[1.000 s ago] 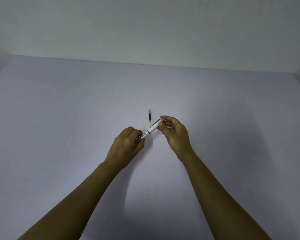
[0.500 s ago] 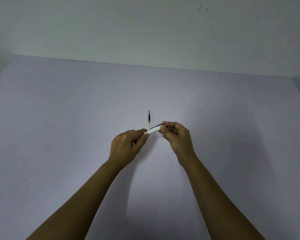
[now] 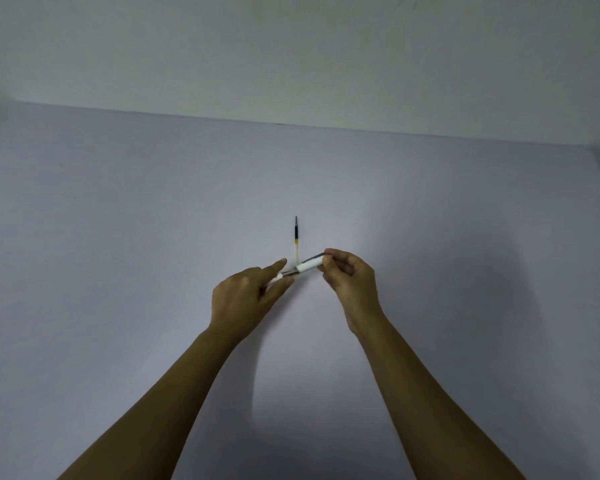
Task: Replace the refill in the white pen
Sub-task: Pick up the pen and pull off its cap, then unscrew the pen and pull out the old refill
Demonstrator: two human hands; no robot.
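Note:
The white pen (image 3: 309,265) is held above the table between both hands, tilted up to the right. My right hand (image 3: 349,277) pinches its upper white half with the metal clip. My left hand (image 3: 248,294) grips the lower tip half, index finger stretched out. A thin dark gap with a metal part shows between the two halves. A loose refill (image 3: 296,239), dark at its far tip, then yellow and clear, lies on the table just behind the pen.
A pale lilac table (image 3: 118,237) fills the view and ends at a plain light wall (image 3: 291,46) behind. Its right edge shows at far right.
The pen has levelled out a little and its two halves have drawn slightly apart. My left index finger has straightened. The refill on the table has not moved.

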